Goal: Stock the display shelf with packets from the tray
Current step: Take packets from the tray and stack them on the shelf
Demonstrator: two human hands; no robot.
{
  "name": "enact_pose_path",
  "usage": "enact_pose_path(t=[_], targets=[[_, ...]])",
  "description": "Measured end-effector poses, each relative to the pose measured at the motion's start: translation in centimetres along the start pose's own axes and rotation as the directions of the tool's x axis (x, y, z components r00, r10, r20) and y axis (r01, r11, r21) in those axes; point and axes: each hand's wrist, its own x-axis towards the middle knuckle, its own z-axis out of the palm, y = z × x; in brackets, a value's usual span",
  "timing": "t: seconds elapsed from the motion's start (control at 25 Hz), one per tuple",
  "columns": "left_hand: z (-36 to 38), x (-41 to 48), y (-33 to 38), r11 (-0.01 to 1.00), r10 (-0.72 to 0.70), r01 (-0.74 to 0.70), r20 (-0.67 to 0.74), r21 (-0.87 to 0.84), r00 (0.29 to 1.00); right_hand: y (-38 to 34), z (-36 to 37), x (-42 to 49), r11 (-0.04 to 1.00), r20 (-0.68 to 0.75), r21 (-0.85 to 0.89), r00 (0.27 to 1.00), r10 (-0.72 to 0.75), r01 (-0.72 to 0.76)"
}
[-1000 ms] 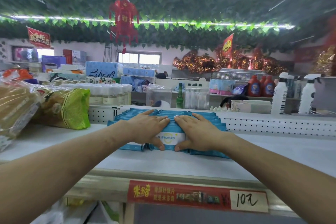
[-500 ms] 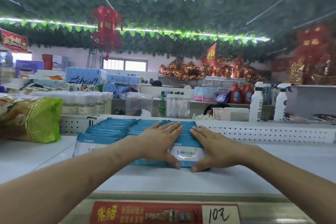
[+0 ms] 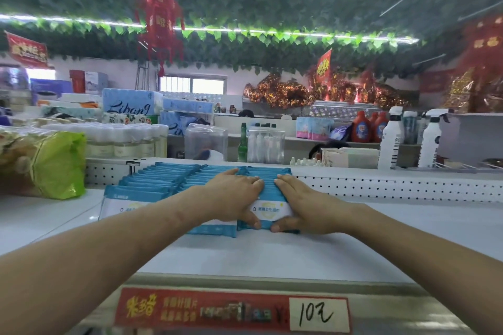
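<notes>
Several blue-and-white wipe packets [image 3: 163,179] stand in rows on the white display shelf [image 3: 272,255], leaning back toward the perforated rear panel. My left hand [image 3: 231,196] lies flat over the middle row with its thumb at the front packet's lower edge. My right hand [image 3: 304,207] presses on the right row [image 3: 268,211], thumb hooked under the front packet. Both hands touch the same front packet, whose white label shows between them. No tray is in view.
A green-and-clear bag of goods [image 3: 46,160] sits on the shelf at left. A perforated white back panel [image 3: 394,185] runs behind the packets. Beyond it stand bottles [image 3: 389,139] and clear boxes [image 3: 205,141]. A red price strip [image 3: 231,310] marks the shelf's front edge.
The view has shifted a little between frames. Both hands stay pressed on the packet rows, and the right row now sits squarer under them.
</notes>
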Motion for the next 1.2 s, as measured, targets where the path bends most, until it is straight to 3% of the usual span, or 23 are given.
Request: enact_pose_path(t=[0.16,0.28,0.44,0.56,0.68,0.84,0.96,1.2], targets=[[-1.5,-2.4,-0.6,0.998,-0.006,0.004,-0.035,-0.056,0.999,0.1,-1.1,-1.3,0.999,0.026,0.034,1.0,-0.014,0.013],[-2.9,-6.1,-4.0,0.99,-0.089,0.08,-0.068,-0.117,0.994,-0.2,-2.8,-2.1,0.998,0.012,0.057,1.0,-0.015,0.014],[-2.3,-12.5,-10.5,0.941,-0.278,0.284,0.056,-0.185,0.959,-4.1,-4.5,-0.5,0.992,-0.065,0.014,0.99,-0.123,0.125],[-0.4,-16.5,-13.7,0.9,-0.341,0.371,0.161,-0.23,0.926,-9.5,-4.3,1.9,0.969,-0.103,-0.028,0.964,-0.246,0.244],[1.6,-19.2,-16.0,0.879,-0.331,0.379,0.201,-0.291,0.922,-15.7,-3.3,5.1,0.952,-0.094,-0.044,0.948,-0.305,0.302],[4.2,-20.1,-18.5,0.902,-0.261,0.292,0.135,-0.317,0.956,-21.0,-1.9,9.2,0.959,-0.077,-0.145,0.964,-0.255,0.242],[5.5,-19.0,-19.1,0.935,-0.187,0.212,0.113,-0.285,0.976,-21.8,-1.2,10.6,0.962,-0.066,-0.198,0.976,-0.207,0.19],[6.5,-17.6,-19.6,0.927,-0.201,0.225,0.111,-0.3,0.973,-22.1,-0.5,12.2,0.952,-0.079,-0.276,0.985,-0.156,0.129]])
